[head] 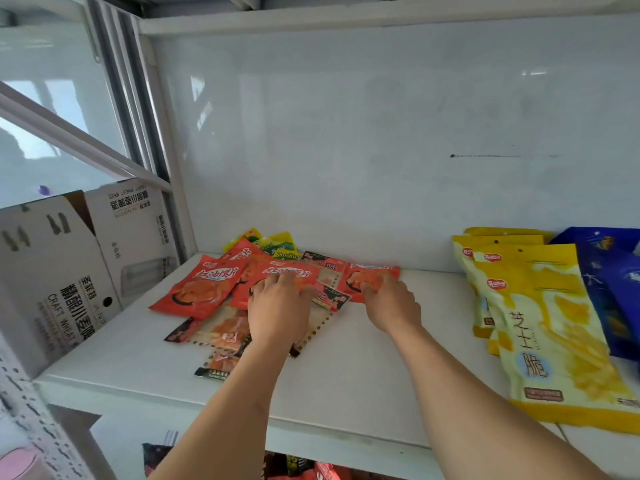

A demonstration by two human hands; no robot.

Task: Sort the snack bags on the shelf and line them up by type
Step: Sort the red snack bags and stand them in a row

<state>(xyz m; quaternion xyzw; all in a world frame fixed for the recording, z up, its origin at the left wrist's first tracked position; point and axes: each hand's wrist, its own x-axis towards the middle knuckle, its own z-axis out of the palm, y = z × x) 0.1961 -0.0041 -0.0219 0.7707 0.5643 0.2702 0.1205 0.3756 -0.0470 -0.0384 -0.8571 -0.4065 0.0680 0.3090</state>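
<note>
Resting under each hand — left hand (277,306), right hand (389,301) — red snack bags (204,289).

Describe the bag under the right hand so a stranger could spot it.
On the white shelf, look at the mixed snack pile left of centre. The red bag lies alone at the pile's right edge, under the right hand's fingertips; the other red bags overlap.

Light was bright and even, entering from the window (52,98) at ten o'clock. The glossy back panel (381,133) showed pale glare. Wide-angle bending curved the edges; detail was slightly soft throughout.
</note>
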